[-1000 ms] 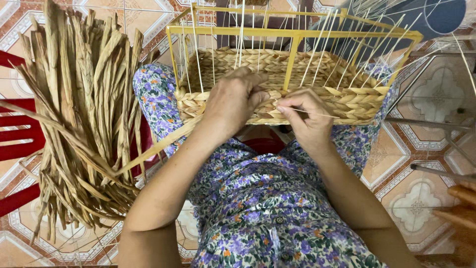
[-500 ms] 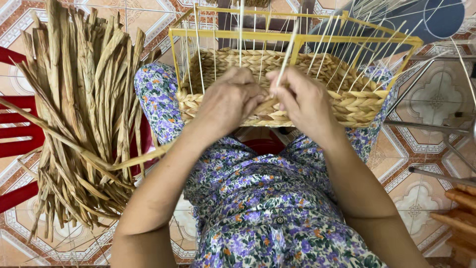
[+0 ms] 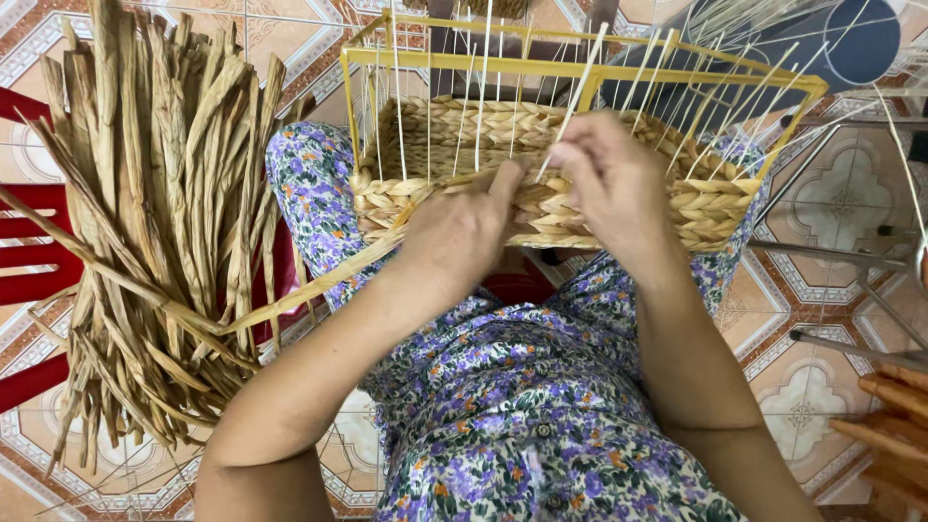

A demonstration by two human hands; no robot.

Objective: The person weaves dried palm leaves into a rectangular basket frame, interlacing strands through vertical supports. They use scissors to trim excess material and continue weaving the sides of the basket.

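Observation:
A half-woven straw basket (image 3: 715, 208) sits on my lap inside a yellow wire frame (image 3: 503, 66), with thin pale upright ribs rising from it. My left hand (image 3: 464, 237) presses on the near woven wall and grips a long flat straw strand (image 3: 290, 295) that trails off to the left. My right hand (image 3: 614, 188) is at the top of the weave, fingers pinched on one pale upright rib (image 3: 580, 92). Both hands are close together at the basket's near rim.
A big bundle of dried flat straw (image 3: 155, 232) lies on a red chair (image 3: 29, 256) at my left. Patterned floor tiles (image 3: 831, 280) surround me. Metal rods (image 3: 851, 343) and some orange-brown sticks (image 3: 894, 425) lie at the right.
Both hands have risen from the lower front of the basket wall to its top edge. My right hand has taken hold of an upright rib; the basket looks closer and tilted.

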